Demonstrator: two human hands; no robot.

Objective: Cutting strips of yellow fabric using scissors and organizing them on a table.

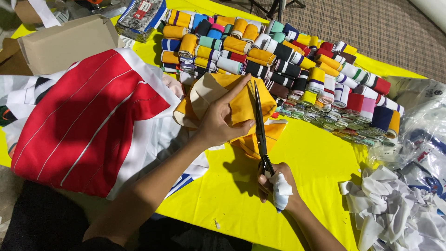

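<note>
The left hand (218, 122) grips a folded piece of yellow cloth (241, 109) in the middle of the table, thumb underneath on the near side and fingers laid over the top, the forefinger stretched out toward the far right. The right hand (275, 183) is closed around the handles of a pair of black scissors (259, 122); its thumb is wrapped in a white bandage. The scissor blades point away from the person and lie along the right edge of the cloth, just beside the left fingertips, and look nearly closed.

The cloth sits on a table covered in bright yellow sheeting (316, 158). To the left lies a large spread of red fabric with thin white stripes (83, 121), resting on white material. At the far side, behind the cloth, stands a big heap of rolled striped bands (288, 60) in orange, black, white, red, teal and blue. A cardboard box (65, 44) stands at the far left. At the near right lies a pile of white scraps (395, 209), with clear plastic bags (423, 121) just beyond it.
</note>
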